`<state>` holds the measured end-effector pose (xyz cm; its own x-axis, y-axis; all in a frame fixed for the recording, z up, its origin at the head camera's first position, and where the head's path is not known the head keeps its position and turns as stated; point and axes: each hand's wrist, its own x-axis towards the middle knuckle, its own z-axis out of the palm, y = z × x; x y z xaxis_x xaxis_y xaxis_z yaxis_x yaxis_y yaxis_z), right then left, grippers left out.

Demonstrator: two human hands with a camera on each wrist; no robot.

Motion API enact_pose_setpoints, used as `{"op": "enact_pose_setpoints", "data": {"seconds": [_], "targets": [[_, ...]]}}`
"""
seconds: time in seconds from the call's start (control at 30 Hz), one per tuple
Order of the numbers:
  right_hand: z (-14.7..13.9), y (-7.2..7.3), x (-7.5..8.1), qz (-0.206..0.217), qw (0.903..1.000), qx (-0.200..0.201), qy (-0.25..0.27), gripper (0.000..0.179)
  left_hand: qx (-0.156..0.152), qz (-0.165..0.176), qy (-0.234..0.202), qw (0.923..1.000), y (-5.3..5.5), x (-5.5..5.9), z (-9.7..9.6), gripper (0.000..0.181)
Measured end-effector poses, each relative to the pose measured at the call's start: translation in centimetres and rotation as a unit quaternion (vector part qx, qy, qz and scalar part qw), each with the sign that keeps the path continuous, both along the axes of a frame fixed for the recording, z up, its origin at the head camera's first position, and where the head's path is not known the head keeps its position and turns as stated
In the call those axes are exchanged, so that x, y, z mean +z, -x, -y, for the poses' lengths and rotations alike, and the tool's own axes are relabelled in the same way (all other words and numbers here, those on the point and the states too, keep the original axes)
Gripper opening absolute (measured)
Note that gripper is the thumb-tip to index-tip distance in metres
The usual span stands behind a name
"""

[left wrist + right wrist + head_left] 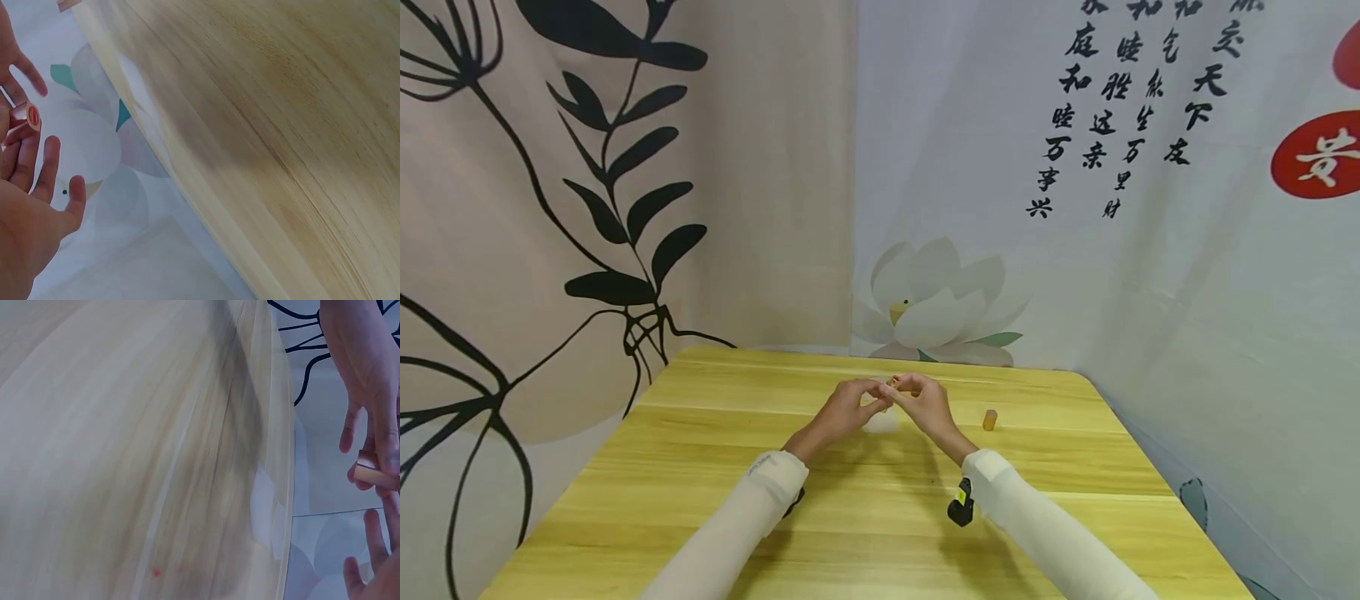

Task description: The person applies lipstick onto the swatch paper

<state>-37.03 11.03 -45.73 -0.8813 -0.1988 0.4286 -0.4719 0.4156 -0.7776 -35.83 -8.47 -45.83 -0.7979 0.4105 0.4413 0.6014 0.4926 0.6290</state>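
Note:
A small rose-gold lipstick (25,121), its round end red inside, is held up between the two hands above the far part of the table. My left hand (848,406) pinches it from the left with thumb and fingers, while the other fingers spread loosely. From the right, the thumb and fingers of my right hand (927,406) grip the same lipstick (374,475). The fingertips of both hands meet around it and partly cover it. On the table to the right of the hands stands a small orange-brown cap-like piece (990,420).
Below the hands a piece of white paper (881,420) lies on the wooden table (850,533), near its far edge. Small red spots (156,572) show on the tabletop in the right wrist view. Behind the table hangs a printed cloth (775,208).

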Motion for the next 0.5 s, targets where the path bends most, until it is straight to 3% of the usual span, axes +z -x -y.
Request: {"op": "enact_pose_setpoints", "data": {"seconds": [0.2,0.3,0.5], "targets": [[-0.24,-0.21,-0.16,0.015,0.999,0.041,0.005,0.035,0.005,0.012,0.002,0.9999,-0.05,0.07,0.07,0.025],[-0.37,-0.21,-0.2,0.016,0.9979,0.06,0.018,0.033,0.001,0.023,-0.003,0.9997,-0.05,0.05,0.13,0.026],[-0.31,0.07,-0.3,-0.005,0.9991,0.034,0.023,0.019,-0.003,0.025,-0.002,0.9997,-0.11,0.02,0.07,0.03]]}}
